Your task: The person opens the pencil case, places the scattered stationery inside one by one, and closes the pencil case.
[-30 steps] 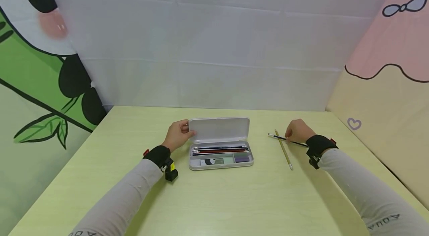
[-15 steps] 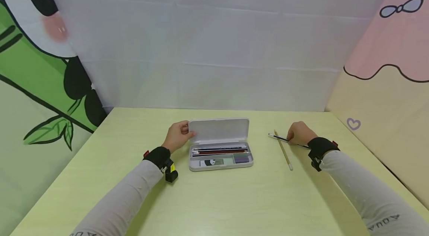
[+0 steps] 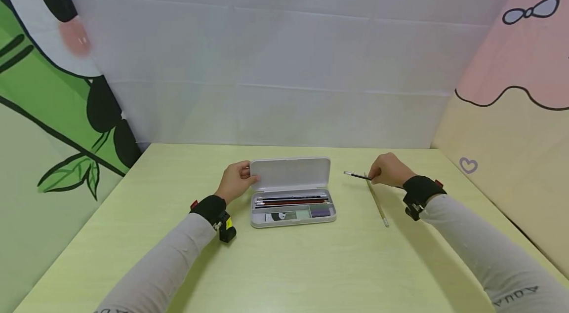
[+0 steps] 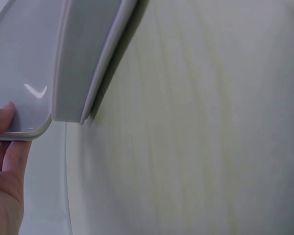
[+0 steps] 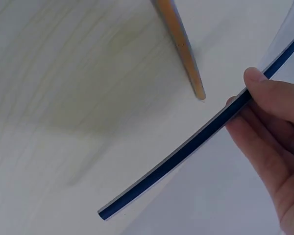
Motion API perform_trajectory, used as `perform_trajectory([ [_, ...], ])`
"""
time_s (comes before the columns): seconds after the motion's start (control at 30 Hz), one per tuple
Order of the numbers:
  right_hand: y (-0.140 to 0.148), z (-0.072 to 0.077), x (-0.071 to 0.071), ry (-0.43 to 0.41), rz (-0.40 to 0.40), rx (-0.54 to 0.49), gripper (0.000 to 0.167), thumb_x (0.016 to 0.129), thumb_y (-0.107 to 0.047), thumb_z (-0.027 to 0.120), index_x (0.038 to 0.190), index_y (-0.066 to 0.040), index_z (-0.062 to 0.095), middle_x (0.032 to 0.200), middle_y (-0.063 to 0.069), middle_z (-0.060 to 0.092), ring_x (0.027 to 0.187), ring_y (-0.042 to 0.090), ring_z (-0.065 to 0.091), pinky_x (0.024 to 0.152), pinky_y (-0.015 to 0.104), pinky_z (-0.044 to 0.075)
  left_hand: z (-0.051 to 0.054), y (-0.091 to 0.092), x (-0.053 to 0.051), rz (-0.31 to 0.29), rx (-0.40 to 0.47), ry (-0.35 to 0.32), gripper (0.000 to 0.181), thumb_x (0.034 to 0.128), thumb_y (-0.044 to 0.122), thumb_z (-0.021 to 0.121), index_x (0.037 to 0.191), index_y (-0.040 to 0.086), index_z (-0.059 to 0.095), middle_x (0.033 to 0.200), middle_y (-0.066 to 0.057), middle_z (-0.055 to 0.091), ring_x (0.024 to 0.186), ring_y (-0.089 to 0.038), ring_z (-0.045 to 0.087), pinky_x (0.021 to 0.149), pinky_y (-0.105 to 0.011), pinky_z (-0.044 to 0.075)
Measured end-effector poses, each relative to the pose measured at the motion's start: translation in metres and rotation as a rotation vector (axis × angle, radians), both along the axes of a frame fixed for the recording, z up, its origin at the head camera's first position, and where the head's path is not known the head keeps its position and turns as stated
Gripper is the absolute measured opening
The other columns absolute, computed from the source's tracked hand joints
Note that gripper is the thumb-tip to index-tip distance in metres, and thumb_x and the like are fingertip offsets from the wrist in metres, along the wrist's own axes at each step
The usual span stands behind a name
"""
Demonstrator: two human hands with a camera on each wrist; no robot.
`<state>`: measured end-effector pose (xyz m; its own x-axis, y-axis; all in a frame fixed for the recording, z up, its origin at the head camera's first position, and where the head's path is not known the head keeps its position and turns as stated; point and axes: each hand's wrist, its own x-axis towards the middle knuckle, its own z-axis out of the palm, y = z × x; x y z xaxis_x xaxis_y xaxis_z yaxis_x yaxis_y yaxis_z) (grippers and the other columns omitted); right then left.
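A white pencil case lies with its lid raised in the middle of the head view. Thumb and fingers of my left hand hold the lid's left edge; the left wrist view shows the thumb on its inner face. Several pencils lie in the case's rear compartment, and a purple block and a panda-printed piece are in the front one. My right hand pinches a dark blue pencil above the table. A yellow pencil lies below that hand, its far end partly hidden.
The pale wooden table runs back to a white cloth wall. Printed side panels stand left and right, the right panel close to my right forearm.
My right hand has lifted the dark blue pencil off the yellow one and moved it slightly left. My left hand keeps its hold on the lid.
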<state>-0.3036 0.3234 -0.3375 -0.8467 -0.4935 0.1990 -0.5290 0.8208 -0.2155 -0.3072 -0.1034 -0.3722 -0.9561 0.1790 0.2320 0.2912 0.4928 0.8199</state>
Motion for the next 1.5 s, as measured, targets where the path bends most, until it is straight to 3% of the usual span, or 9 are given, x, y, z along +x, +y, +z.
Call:
perform_trajectory([
  [0.5, -0.043, 0.012, 0.008, -0.022, 0.078, -0.025, 0.009, 0.073, 0.002, 0.078, 0.08, -0.002, 0.077, 0.075, 0.008, 0.074, 0.065, 0.012, 0.065, 0.061, 0.025, 0.054, 0.0, 0.001, 0.0, -0.002, 0.014, -0.02, 0.036, 0.0863, 0.001, 0.067, 0.121, -0.006, 0.06, 0.118, -0.027, 0.066, 0.111, -0.038, 0.065, 0.094, -0.045, 0.054],
  [0.7, -0.055, 0.013, 0.006, -0.018, 0.127, -0.014, 0.008, 0.073, 0.001, 0.079, 0.079, -0.002, 0.077, 0.074, 0.007, 0.074, 0.064, 0.01, 0.064, 0.06, 0.023, 0.053, 0.0, 0.0, 0.0, -0.004, 0.004, -0.008, 0.034, 0.0866, 0.001, 0.066, 0.119, -0.006, 0.06, 0.117, -0.027, 0.066, 0.111, -0.038, 0.065, 0.094, -0.045, 0.054],
  [0.9, -0.065, 0.017, 0.004, -0.019, 0.125, -0.023, 0.008, 0.072, 0.002, 0.079, 0.079, -0.001, 0.077, 0.073, 0.007, 0.074, 0.063, 0.008, 0.064, 0.06, 0.022, 0.053, 0.001, -0.001, -0.001, 0.0, 0.007, -0.017, 0.035, 0.0865, 0.001, 0.067, 0.12, -0.005, 0.06, 0.117, -0.026, 0.066, 0.111, -0.038, 0.065, 0.094, -0.045, 0.054],
  [1.23, -0.093, 0.019, 0.005, 0.007, 0.238, -0.039, 0.008, 0.074, 0.001, 0.078, 0.081, -0.003, 0.077, 0.077, 0.008, 0.075, 0.067, 0.013, 0.069, 0.063, 0.023, 0.056, -0.003, -0.004, -0.003, -0.003, 0.007, -0.013, 0.035, 0.0862, 0.0, 0.067, 0.12, -0.005, 0.06, 0.116, -0.026, 0.067, 0.11, -0.037, 0.066, 0.093, -0.044, 0.054],
  [1.5, -0.116, 0.026, 0.007, 0.001, 0.26, -0.006, 0.006, 0.074, -0.001, 0.079, 0.079, -0.004, 0.077, 0.074, 0.006, 0.074, 0.067, 0.013, 0.067, 0.064, 0.023, 0.056, -0.001, -0.006, -0.003, 0.008, -0.004, -0.016, 0.034, 0.0863, 0.001, 0.067, 0.119, -0.005, 0.061, 0.116, -0.026, 0.067, 0.11, -0.037, 0.066, 0.093, -0.045, 0.054],
])
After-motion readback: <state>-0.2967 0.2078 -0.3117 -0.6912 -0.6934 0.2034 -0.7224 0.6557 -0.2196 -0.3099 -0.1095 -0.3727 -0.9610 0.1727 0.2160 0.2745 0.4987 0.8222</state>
